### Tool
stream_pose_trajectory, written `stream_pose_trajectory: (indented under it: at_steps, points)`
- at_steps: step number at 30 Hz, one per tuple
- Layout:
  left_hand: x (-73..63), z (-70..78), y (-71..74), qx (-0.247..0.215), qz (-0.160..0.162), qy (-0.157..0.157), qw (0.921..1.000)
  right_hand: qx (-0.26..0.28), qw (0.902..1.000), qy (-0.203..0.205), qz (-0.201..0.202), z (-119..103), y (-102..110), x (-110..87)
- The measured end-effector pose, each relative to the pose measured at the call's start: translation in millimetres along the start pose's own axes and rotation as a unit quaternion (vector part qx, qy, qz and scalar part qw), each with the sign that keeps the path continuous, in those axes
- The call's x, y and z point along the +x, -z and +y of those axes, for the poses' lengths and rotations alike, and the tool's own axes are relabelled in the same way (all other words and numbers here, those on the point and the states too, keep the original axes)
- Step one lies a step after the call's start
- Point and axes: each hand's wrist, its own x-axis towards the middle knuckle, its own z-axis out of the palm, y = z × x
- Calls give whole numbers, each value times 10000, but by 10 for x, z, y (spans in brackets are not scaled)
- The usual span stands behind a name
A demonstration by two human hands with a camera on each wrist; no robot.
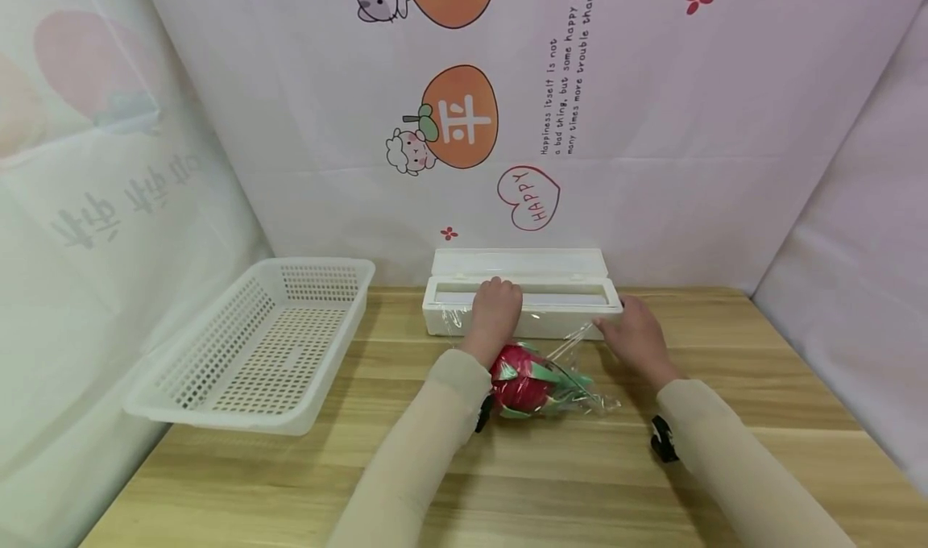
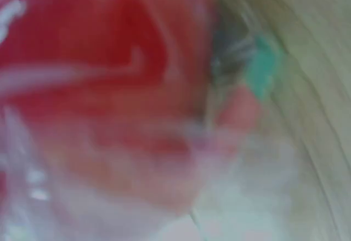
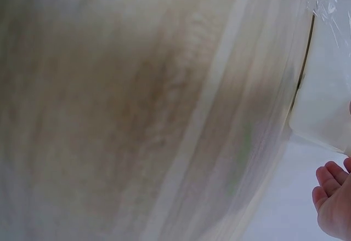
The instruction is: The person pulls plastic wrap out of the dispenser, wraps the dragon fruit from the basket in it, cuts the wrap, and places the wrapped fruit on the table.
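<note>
A white cling film dispenser stands at the back of the table, its lid raised and a pale roll inside. My left hand has its fingers curled over the dispenser's front edge. At the right end, my right hand holds the corner, thumb in front; in the right wrist view its curled fingers show beside the white end. Clear film stretches from the dispenser down to a red and green dragon fruit, which it covers. The left wrist view is blurred, filled by the dragon fruit.
A white perforated plastic basket sits on the left side of the wooden table. A printed white cloth hangs directly behind the dispenser, with more cloth on both sides.
</note>
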Motion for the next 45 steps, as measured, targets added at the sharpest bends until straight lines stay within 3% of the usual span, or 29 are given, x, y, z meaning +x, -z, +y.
stream_pose_trajectory:
  at_steps: [9,28,45]
  points:
    - [-89,-163,-82,-75,260,-53,9996,-20,10000,-39,-21,-10,15,10]
    - [-255,-543,-201,-106,471,68,9988,-37,9999,112,9,13,-34,33]
    - [-329,-669,-299,-69,1166,-53,9931,-102,9999,80,-55,5,-13,25]
